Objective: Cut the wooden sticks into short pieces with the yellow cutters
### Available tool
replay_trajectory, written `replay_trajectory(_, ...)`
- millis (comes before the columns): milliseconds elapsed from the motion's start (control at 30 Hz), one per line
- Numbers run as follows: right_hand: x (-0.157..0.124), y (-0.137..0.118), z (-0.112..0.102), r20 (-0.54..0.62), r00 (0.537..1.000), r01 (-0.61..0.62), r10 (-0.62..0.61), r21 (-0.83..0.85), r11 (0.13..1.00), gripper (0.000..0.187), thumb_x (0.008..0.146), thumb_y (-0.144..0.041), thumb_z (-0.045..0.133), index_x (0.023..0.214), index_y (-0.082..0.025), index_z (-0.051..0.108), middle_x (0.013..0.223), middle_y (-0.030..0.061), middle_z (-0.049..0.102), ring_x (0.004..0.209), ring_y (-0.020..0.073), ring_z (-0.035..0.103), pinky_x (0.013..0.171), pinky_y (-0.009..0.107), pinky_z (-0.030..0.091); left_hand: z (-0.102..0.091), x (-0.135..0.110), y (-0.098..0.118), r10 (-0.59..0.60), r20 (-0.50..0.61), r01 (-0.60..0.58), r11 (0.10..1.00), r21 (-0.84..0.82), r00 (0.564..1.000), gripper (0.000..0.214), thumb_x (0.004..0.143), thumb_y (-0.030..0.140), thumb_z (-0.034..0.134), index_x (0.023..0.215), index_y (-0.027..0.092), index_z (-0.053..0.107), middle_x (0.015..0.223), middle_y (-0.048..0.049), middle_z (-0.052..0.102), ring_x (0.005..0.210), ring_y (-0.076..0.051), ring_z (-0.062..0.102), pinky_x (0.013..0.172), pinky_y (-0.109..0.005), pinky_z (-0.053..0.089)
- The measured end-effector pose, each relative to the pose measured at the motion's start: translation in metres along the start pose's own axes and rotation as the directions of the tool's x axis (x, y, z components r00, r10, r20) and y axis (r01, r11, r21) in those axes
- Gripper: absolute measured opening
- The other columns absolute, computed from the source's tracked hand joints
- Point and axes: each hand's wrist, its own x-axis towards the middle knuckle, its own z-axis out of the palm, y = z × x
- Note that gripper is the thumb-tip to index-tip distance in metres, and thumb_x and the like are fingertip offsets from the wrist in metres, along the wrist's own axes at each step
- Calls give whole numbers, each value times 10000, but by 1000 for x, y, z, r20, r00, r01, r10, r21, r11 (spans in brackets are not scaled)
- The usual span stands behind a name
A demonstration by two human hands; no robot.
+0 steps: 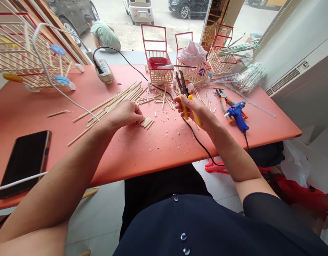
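Note:
My right hand (193, 108) is wrapped round yellow-handled wire strippers (183, 85), their dark jaws pointing up and away from me, slightly apart. My left hand (128, 114) is closed in a pinch, its fingertips at the end of a small row of short cut wooden sticks (148, 123) lying side by side on the table. The tips seem to hold one of these pieces, though the fingers partly hide it. Beside and behind that hand lies a loose bundle of long wooden sticks (118, 101). More cut pieces (167, 101) are scattered between both hands.
Small stick-built carts (160, 74) with red trim line the back of the pink table (142, 156). A larger cart (22, 58) stands left. Orange-handled pliers (222, 105) and a blue glue gun (237, 115) lie right. A phone (25, 160) is at left; a black cable (192, 129) crosses the table.

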Motion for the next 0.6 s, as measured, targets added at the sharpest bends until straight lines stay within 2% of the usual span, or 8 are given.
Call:
replay_trajectory(167, 0, 1, 0, 6, 1000, 18, -18, 26, 999, 667, 864, -831, 891, 1105, -227, 743, 964, 33, 719, 877, 164, 651, 734, 300, 531, -1, -3, -1, 16, -6, -16, 1000, 21, 1000, 239, 627, 450, 655, 648, 219, 715, 677, -48, 654, 718, -219, 558, 693, -358, 435)
replay_trajectory(333, 2, 2, 0, -2, 1000, -2, 2, 16, 1000, 666, 855, -826, 903, 1121, -237, 737, 924, 26, 697, 870, 172, 643, 717, 312, 518, -2, -4, -1, 28, 8, -29, 998, 62, 1000, 252, 671, 468, 625, 643, 234, 715, 716, -77, 723, 778, -275, 656, 752, -385, 495)
replay_trajectory(600, -2, 0, 1, -8, 1000, 0, 0, 3, 1000, 679, 872, -843, 875, 1152, -239, 742, 955, 38, 704, 892, 178, 641, 724, 324, 507, -3, -5, -4, 50, 12, -50, 997, 58, 999, 253, 690, 447, 618, 704, 234, 754, 760, -75, 786, 795, -278, 710, 823, -382, 551)
